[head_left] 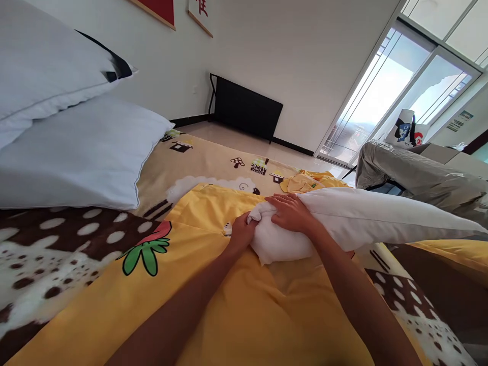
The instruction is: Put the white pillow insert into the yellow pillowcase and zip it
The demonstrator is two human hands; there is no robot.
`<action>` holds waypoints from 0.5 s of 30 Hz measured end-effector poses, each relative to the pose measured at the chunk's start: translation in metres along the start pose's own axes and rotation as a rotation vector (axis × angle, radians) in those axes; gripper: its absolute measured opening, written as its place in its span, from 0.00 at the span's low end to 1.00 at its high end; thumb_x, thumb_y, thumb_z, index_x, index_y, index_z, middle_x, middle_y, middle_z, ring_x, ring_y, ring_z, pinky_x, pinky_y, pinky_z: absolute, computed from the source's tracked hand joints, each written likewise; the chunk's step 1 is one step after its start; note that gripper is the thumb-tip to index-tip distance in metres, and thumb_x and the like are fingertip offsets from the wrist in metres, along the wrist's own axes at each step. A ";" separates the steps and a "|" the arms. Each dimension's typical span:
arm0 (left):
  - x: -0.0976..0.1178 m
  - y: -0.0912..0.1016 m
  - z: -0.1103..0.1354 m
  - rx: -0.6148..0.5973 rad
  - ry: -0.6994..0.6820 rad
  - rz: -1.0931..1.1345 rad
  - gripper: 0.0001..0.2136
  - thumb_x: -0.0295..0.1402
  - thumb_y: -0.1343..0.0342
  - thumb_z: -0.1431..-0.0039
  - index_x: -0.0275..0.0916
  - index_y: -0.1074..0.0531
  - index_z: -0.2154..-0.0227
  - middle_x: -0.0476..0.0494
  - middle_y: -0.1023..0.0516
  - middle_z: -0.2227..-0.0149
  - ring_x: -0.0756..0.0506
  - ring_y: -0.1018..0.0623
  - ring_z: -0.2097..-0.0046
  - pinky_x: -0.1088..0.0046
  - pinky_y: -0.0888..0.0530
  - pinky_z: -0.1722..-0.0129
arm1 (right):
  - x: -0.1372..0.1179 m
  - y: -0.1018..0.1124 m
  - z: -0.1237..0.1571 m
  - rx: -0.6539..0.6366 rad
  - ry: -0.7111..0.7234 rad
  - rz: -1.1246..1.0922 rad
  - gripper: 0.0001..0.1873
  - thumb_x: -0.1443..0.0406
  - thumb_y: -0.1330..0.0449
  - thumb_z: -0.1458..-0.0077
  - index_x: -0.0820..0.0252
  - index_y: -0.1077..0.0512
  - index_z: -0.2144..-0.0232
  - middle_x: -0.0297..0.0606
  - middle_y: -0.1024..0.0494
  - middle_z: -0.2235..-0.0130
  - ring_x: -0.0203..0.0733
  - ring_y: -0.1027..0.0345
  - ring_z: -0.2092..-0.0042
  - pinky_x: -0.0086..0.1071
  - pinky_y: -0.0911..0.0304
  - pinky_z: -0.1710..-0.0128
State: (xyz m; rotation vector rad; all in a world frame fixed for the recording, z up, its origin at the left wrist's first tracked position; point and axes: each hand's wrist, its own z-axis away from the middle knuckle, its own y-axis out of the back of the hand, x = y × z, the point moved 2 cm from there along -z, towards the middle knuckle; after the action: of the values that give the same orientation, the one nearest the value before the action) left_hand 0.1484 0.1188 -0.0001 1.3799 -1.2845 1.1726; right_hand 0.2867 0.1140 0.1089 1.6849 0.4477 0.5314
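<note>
A white pillow [381,216] lies across the yellow fabric [213,203], its long end reaching toward the right edge of the view. My left hand [243,231] is closed on the pillow's near left end, pinching bunched white cloth between thumb and fingers. Across the top of that same end, my right hand [292,211] grips the pillow, fingers bent over it and pointing left. The yellow fabric spreads beneath both forearms and has a printed red fruit with green leaves [145,254]. A small white patch on the yellow fabric shows just left of my left hand.
Two more white pillows, one [76,147] under another [49,61], are stacked at left on a patterned brown-and-beige blanket [213,155]. Crumpled yellow cloth [312,180] lies beyond the held pillow. A black panel [246,109] leans by the wall. Plastic-wrapped furniture [412,165] stands at right.
</note>
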 end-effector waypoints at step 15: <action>0.012 0.000 0.008 -0.029 -0.239 -0.375 0.06 0.30 0.52 0.50 0.37 0.33 0.79 0.47 0.36 0.75 0.47 0.37 0.71 0.70 0.42 0.69 | 0.025 -0.038 -0.047 -0.382 -0.033 -0.075 0.16 0.61 0.49 0.50 0.57 0.27 0.61 0.41 0.22 0.56 0.48 0.31 0.54 0.40 0.48 0.51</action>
State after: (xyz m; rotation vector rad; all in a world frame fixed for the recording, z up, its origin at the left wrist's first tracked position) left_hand 0.1487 0.1091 0.0100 1.6897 -1.1314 0.7491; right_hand 0.2797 0.1727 0.0811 1.3037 0.3582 0.4986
